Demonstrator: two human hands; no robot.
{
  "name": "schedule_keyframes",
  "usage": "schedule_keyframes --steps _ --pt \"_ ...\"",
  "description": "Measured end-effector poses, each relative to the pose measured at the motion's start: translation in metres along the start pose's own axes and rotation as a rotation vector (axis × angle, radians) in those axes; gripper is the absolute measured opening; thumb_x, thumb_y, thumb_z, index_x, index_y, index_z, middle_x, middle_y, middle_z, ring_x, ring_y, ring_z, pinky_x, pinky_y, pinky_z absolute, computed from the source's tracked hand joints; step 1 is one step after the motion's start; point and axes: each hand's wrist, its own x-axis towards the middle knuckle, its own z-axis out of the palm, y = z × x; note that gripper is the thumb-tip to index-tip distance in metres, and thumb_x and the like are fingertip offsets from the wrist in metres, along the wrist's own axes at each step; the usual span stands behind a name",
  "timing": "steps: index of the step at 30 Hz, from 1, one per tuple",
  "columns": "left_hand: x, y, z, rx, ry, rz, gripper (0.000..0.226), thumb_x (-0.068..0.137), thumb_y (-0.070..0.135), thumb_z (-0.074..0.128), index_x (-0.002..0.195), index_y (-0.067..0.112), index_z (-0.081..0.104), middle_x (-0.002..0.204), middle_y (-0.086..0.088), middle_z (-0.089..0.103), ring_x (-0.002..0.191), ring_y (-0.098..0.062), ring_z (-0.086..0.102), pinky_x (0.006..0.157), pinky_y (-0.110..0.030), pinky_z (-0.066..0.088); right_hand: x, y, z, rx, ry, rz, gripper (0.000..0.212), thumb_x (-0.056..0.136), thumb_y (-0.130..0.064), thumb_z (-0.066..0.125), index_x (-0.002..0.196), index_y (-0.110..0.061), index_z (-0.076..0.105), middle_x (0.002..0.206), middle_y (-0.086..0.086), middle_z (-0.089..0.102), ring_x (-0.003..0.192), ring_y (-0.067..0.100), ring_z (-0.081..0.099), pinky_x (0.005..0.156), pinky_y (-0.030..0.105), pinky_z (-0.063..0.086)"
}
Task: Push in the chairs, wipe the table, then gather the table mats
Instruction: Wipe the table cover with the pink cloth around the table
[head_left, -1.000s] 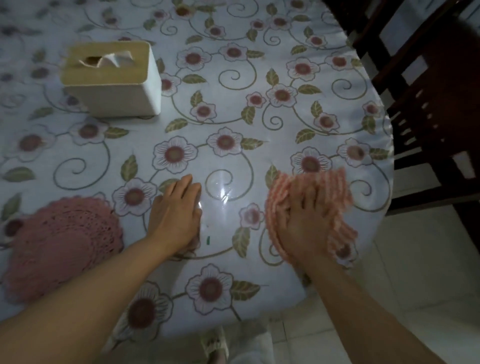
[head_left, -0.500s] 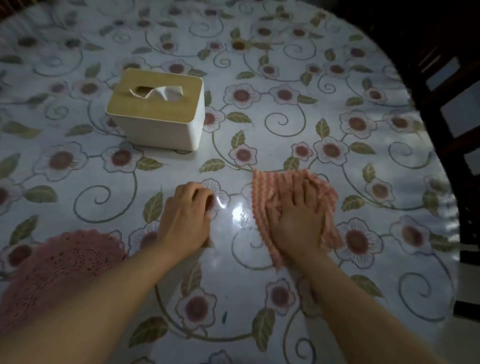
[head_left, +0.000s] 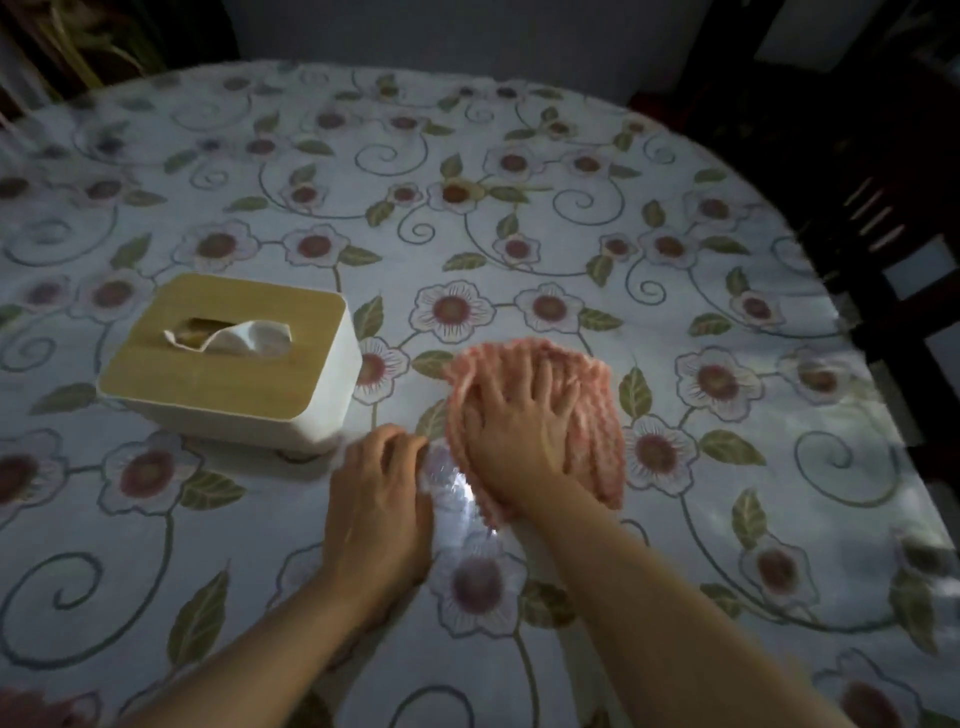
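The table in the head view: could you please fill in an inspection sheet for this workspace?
Surface: round table under a glossy floral cover, with a bright glare spot between the hands.
Job's things: pink cloth spread flat on the table; a pink mat just shows at the bottom left corner; dark wooden chair at the right edge.
Clutter: white tissue box with a wooden lid, a tissue sticking out, left of the cloth.
Grippers: right hand lies flat, fingers spread, pressing the cloth; left hand rests on the table, fingers curled, holding nothing.
Cables: nothing seen.
Surroundings: dim room, plant leaves at top left.
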Motion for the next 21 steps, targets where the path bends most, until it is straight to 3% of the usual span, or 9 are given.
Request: schedule_keyframes --steps 2,4,7,11,16,18,21 --pt "0.011 0.011 0.006 0.004 0.024 -0.054 0.034 0.075 0.019 0.054 0.108 0.010 0.059 0.113 -0.016 0.055 0.101 -0.036 0.053 0.081 -0.046 0.048 -0.002 0.015 -0.003 -0.023 -0.012 -0.278 0.057 0.094 -0.051 0.025 0.149 -0.036 0.020 0.160 0.003 0.010 0.147 0.026 0.002 0.116 0.054 -0.006" --pt "0.021 0.021 0.010 0.016 0.032 -0.069 0.035 0.072 0.012 0.066 0.106 0.009 0.060 0.113 -0.017 0.054 0.101 -0.039 0.052 0.078 -0.048 0.047 0.006 0.050 -0.012 -0.054 0.008 -0.338 0.059 0.092 -0.055 0.027 0.148 -0.037 0.022 0.158 -0.002 0.017 0.146 0.020 0.008 0.118 0.047 -0.001" --pt "0.034 0.034 0.014 0.041 0.017 -0.075 0.043 0.064 0.007 0.075 0.104 0.010 0.060 0.113 -0.016 0.052 0.102 -0.039 0.049 0.077 -0.049 0.046 0.022 0.124 -0.030 -0.079 0.060 0.002 0.062 0.092 -0.057 0.016 0.150 -0.038 0.010 0.160 -0.004 0.007 0.146 0.018 0.000 0.118 0.045 -0.004" --pt "0.051 0.053 0.024 0.049 0.033 -0.081 0.044 0.060 0.002 0.072 0.103 0.006 0.060 0.113 -0.019 0.053 0.101 -0.043 0.050 0.076 -0.052 0.046 0.012 0.217 -0.061 -0.077 0.109 0.424 0.061 0.093 -0.058 0.021 0.149 -0.040 0.004 0.160 -0.004 0.001 0.146 0.020 -0.005 0.116 0.045 -0.012" --pt "0.055 0.064 0.029 0.058 0.034 -0.108 0.046 0.056 -0.001 0.073 0.100 0.005 0.060 0.110 -0.021 0.055 0.097 -0.044 0.051 0.070 -0.052 0.047 0.019 0.216 -0.062 -0.022 0.061 0.626 0.066 0.095 -0.048 0.018 0.152 -0.019 0.004 0.159 0.012 -0.003 0.145 0.031 -0.005 0.116 0.053 -0.005" --pt "0.055 0.063 0.029 0.069 0.015 -0.113 0.046 0.056 -0.001 0.073 0.100 0.005 0.061 0.111 -0.021 0.055 0.099 -0.043 0.051 0.070 -0.052 0.047 0.026 0.187 -0.056 -0.132 0.004 0.449 0.063 0.096 -0.041 0.009 0.150 -0.011 -0.006 0.155 0.020 -0.007 0.143 0.040 -0.005 0.113 0.061 -0.004" --pt "0.065 0.069 0.028 0.063 -0.008 -0.088 0.045 0.065 0.004 0.070 0.109 0.007 0.059 0.123 -0.018 0.051 0.113 -0.039 0.047 0.082 -0.051 0.044 0.033 0.122 -0.043 -0.115 -0.069 -0.025 0.061 0.096 -0.043 0.010 0.150 -0.023 -0.010 0.158 0.006 -0.012 0.144 0.031 -0.018 0.114 0.057 -0.009"
